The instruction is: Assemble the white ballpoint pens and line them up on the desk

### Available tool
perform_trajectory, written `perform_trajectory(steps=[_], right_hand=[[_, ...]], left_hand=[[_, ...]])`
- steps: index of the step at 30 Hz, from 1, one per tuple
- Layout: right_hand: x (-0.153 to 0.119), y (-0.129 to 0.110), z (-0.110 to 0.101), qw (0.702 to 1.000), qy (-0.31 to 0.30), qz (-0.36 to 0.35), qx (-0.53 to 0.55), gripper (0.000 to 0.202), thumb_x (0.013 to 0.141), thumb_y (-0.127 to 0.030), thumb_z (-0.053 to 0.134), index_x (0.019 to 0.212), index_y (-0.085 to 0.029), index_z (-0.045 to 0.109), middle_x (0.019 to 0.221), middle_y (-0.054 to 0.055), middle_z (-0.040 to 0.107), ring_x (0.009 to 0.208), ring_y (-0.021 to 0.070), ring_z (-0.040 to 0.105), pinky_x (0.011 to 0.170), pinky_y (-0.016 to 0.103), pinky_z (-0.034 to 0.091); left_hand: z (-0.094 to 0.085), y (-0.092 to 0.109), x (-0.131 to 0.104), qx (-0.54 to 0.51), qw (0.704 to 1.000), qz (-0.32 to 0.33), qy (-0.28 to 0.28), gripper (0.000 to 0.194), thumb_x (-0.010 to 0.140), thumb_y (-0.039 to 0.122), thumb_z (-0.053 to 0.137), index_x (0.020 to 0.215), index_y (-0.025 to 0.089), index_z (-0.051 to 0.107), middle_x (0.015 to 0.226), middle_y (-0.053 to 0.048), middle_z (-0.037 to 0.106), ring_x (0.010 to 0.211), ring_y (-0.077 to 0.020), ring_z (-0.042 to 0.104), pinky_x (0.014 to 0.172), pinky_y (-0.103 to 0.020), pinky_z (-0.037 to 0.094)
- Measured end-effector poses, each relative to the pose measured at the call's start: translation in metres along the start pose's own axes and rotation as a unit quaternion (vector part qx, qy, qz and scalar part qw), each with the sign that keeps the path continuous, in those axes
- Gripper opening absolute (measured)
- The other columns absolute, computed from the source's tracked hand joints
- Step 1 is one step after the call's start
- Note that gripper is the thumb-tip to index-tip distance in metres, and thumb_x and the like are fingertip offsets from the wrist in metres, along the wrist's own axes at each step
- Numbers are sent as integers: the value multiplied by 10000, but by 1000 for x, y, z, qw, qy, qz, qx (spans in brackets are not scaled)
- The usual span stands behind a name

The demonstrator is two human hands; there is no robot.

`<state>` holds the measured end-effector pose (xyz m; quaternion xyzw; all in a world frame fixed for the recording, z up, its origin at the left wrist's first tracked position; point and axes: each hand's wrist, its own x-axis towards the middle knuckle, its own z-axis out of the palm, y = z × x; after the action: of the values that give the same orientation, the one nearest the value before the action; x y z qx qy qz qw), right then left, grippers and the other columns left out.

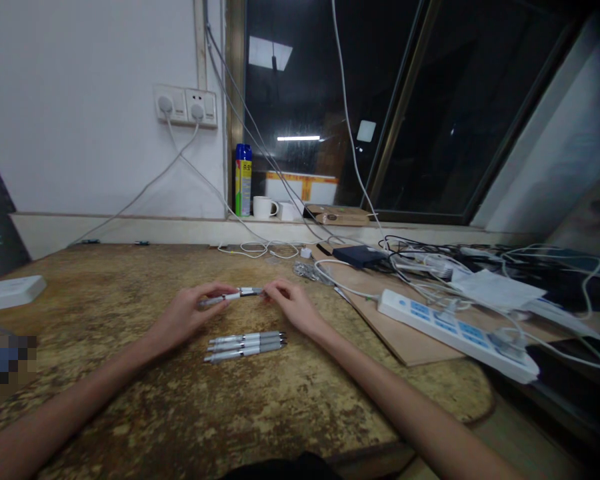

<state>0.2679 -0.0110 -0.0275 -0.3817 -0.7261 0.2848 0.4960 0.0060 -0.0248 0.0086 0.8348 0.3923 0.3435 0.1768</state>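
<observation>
A white and grey pen (237, 294) lies level just above the worn tabletop, between my two hands. My left hand (187, 308) is closed around its left part, thumb below and fingers above. At the grey right end, the fingertips of my right hand (291, 301) are pinched together on the tip; whether a small part sits between them is too blurred to tell. Closer to me, several similar white and grey pens (247, 346) rest side by side on the table, their grey ends pointing right.
A white power strip (455, 333) with plugs crosses a brown board (380, 320) at the right, amid tangled cables and papers. A white box (13, 292) stands at the left edge. On the sill are a spray can (243, 180) and a white mug (263, 207).
</observation>
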Motion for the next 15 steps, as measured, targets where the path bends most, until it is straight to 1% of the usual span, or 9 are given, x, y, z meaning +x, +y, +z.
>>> perform_trajectory(steps=[2, 3, 6, 8, 11, 15], right_hand=[[2, 5, -1, 999, 14, 20, 34, 356, 993, -432, 499, 877, -185, 728, 896, 55, 727, 877, 201, 673, 885, 344, 497], [4, 7, -2, 998, 25, 31, 52, 329, 982, -413, 502, 904, -184, 725, 897, 55, 728, 869, 198, 680, 887, 346, 505], [6, 10, -6, 993, 60, 52, 91, 226, 905, -349, 580, 994, -181, 703, 913, 50, 733, 881, 194, 700, 909, 343, 518], [6, 8, -9, 989, 74, 59, 117, 238, 870, -346, 620, 1030, -183, 687, 959, 53, 734, 899, 193, 712, 934, 346, 523], [5, 3, -9, 982, 79, 70, 159, 255, 855, -364, 636, 1031, -185, 681, 1040, 68, 723, 911, 193, 723, 945, 352, 534], [4, -2, -6, 977, 71, 87, 179, 246, 843, -356, 639, 1018, -189, 685, 1034, 67, 725, 908, 191, 725, 960, 358, 540]], left_hand=[[0, -2, 0, -3, 1000, -1, 3, 339, 968, 447, 601, 1206, 252, 744, 1226, -38, 763, 1117, -242, 712, 1025, -383, 534], [0, -3, 1, -4, 1000, -3, 5, 345, 967, 452, 600, 1207, 248, 743, 1224, -39, 764, 1116, -242, 713, 1015, -375, 540], [-1, -5, 2, 0, 1000, -8, 14, 358, 962, 466, 603, 1200, 239, 744, 1203, -43, 770, 1099, -248, 718, 998, -367, 548], [-2, -6, 3, 5, 1000, -8, 19, 365, 961, 477, 602, 1194, 235, 744, 1197, -47, 773, 1090, -253, 720, 1001, -375, 545], [-3, -7, 3, 6, 1000, -7, 20, 372, 964, 488, 595, 1195, 237, 742, 1196, -50, 773, 1086, -256, 719, 993, -380, 548], [-3, -5, 2, 8, 1000, -10, 16, 360, 970, 475, 584, 1196, 242, 742, 1188, -53, 774, 1073, -258, 720, 979, -390, 556]])
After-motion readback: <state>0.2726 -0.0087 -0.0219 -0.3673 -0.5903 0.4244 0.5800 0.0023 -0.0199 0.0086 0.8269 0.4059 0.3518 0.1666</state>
